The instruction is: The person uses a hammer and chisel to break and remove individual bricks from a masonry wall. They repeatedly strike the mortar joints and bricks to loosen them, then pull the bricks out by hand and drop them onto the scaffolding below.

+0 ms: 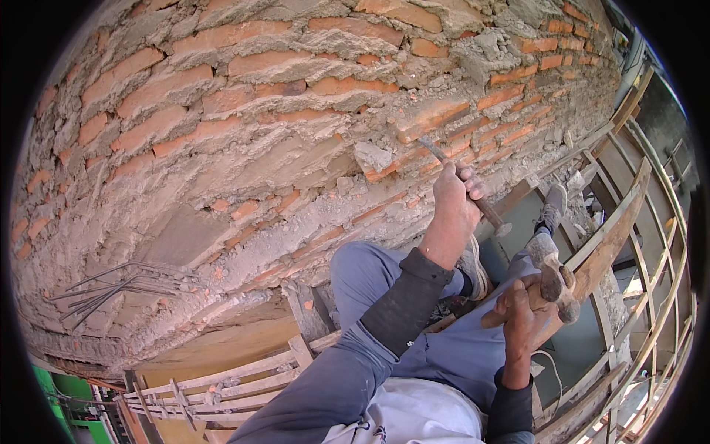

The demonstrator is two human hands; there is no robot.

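Note:
My left hand (455,198) is wrapped round a steel chisel (489,213). The chisel's tip rests at or very near the brick wall (259,66), just below a protruding brick (436,118); whether it touches I cannot tell. Its mushroomed head points back toward me. Lower and to the right, my right hand (521,314) grips a hammer (551,277) by its wooden handle. The dusty hammer head is apart from the chisel. A loose-looking chunk of mortar (373,157) sits on the wall left of the chisel tip.
Wooden planks (606,229) and slats form a scaffold under and beside my legs, with gaps between them. My shoe (555,207) rests near the wall's foot. Bent reinforcing bars (111,288) stick out at the left. A green area (70,399) shows far below left.

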